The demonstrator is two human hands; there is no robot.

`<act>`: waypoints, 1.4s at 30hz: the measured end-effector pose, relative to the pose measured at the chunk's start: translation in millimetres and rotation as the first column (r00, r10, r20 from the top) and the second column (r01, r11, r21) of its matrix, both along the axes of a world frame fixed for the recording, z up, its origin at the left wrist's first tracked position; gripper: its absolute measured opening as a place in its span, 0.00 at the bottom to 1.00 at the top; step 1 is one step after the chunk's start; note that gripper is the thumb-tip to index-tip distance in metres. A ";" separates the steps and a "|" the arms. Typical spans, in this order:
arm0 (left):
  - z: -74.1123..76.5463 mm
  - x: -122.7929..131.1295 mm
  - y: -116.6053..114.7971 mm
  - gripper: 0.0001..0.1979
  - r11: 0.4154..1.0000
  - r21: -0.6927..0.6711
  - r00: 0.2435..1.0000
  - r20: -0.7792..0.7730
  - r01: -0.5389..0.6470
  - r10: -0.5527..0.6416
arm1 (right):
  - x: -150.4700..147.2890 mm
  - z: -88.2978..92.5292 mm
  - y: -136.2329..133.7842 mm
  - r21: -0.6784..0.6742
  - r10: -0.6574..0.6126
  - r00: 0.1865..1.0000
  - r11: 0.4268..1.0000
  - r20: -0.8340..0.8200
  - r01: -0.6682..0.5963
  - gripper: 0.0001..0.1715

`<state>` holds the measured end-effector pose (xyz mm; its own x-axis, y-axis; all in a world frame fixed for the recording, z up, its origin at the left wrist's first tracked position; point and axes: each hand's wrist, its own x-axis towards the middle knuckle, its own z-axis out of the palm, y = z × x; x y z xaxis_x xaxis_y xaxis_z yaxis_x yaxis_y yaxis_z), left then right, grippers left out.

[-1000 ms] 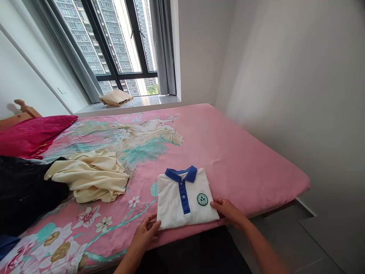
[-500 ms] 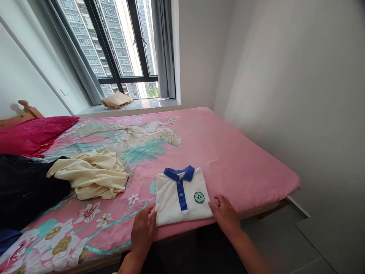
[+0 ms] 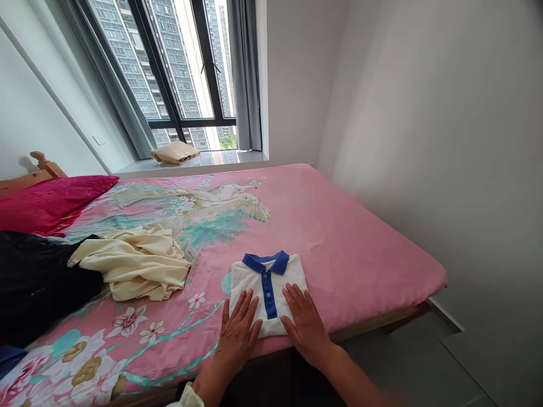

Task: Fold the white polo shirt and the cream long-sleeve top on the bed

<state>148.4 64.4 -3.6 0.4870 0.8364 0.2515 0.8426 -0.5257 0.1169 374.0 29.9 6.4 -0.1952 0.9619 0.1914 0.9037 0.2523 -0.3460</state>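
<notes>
A folded white polo shirt (image 3: 250,275) with a blue collar and buttoned blue placket lies near the bed's front edge, collar pointing away from me. My left hand (image 3: 238,330) rests flat on its lower left part, fingers spread. On the lower right part lies my right hand (image 3: 306,325), also flat with fingers apart, covering the green round badge. Neither hand grips the cloth. To the left is a crumpled pale yellow garment (image 3: 142,263), partly against a black garment (image 3: 42,282).
The pink patterned bed sheet (image 3: 348,243) spreads around the shirt. A red pillow (image 3: 55,198) lies at the far left by the wooden headboard (image 3: 46,165). A folded beige cloth (image 3: 175,152) sits on the windowsill. Some blue fabric (image 3: 9,359) shows at the left edge.
Both hands have moved inward from the shirt's lower side edges and now lie flat on its front. The badge, visible before, is now covered by my right hand.
</notes>
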 end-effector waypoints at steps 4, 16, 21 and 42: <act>2.1 6.5 19.8 0.26 0.974 -0.209 0.990 0.097 -0.083 0.105 | 0.7 -2.2 22.8 -0.096 0.032 0.993 0.994 -0.117 -0.043 0.31; 13.8 -17.7 114.9 0.25 0.848 -0.485 0.546 0.660 -0.215 0.516 | 71.1 -22.6 100.8 -0.320 -0.477 0.595 0.878 -0.647 0.356 0.21; 17.4 -7.8 133.6 0.23 0.823 -0.545 0.453 0.699 -0.162 0.553 | 67.9 -22.0 116.7 -0.372 -0.482 0.643 0.875 -0.596 0.311 0.18; 8.3 -10.4 143.0 0.22 0.808 -0.579 0.471 0.685 -0.109 0.555 | 64.6 -12.4 153.8 -0.154 -0.434 0.720 0.893 -0.541 0.422 0.20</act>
<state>137.9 207.4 4.8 -0.0818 0.9959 -0.0398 0.3519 0.0662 0.9337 438.6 183.7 -5.9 0.3706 0.9216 0.1156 0.5671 -0.1260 -0.8139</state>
